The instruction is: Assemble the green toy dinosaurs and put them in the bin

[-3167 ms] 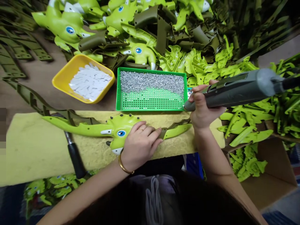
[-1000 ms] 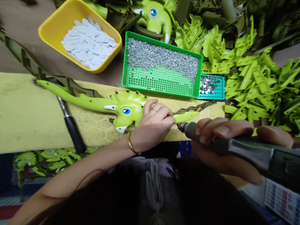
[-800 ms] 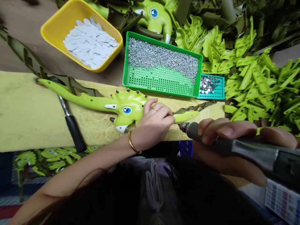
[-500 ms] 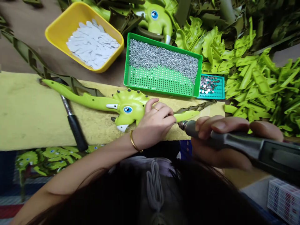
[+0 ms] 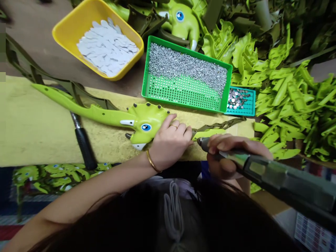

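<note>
A lime-green dinosaur toy (image 5: 110, 117) with a blue eye, white horns and a dark olive side piece lies across the yellow work mat. My left hand (image 5: 172, 143) is closed around the toy behind its frill, fingers curled over the body; they hide the part beneath. My right hand (image 5: 233, 148) wraps round a dark power screwdriver (image 5: 286, 178), pointing leftward. Its tip is close to my left fingertips, beside the toy's right-hand green section; whether it touches a screw is hidden.
A green tray (image 5: 183, 101) of screws stands behind the toy, with a teal tray (image 5: 246, 110) of small metal discs alongside. At the back left is a yellow bin (image 5: 65, 38) of white pieces. A hammer (image 5: 85, 147) lies on the mat; green parts (image 5: 291, 91) heap up at right.
My right hand and the screwdriver have shifted slightly left, the screwdriver body now tilted differently. My left hand stays on the toy. The whole view has moved a little.
</note>
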A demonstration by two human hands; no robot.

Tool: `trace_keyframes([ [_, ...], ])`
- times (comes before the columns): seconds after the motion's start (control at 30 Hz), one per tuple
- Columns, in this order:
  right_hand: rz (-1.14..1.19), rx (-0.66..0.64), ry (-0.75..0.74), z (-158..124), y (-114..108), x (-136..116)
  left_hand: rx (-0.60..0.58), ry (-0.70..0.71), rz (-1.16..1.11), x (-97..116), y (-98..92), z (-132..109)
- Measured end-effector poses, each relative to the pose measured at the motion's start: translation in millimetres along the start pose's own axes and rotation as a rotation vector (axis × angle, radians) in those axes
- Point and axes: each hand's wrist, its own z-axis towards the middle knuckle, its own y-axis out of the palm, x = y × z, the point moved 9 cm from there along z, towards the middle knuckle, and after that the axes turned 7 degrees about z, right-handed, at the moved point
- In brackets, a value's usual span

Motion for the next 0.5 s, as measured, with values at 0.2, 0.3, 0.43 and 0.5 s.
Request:
trace_keyframes([
  [0.2, 0.089, 0.071, -0.208, -3.9, 6.7, 1.0, 0.026, 0.001, 0.022, -1.1, -4.6, 1.1],
  [0.3, 0.052, 0.073, -0.183, 4.3, 6.9, -3.2, 0.035, -0.004, 0.022, -1.8, -5.4, 2.2],
  [0.43, 0.033, 0.296, -0.236, 42.1, -15.6, -8.9, 0.01, -0.031, 0.018, -5.0, -5.4, 4.9],
  [0.5, 0.104, 0.44, -0.323, 61.1, -31.5, -3.3, -0.02, 0.004, 0.025, -3.9, -6.2, 5.0],
])
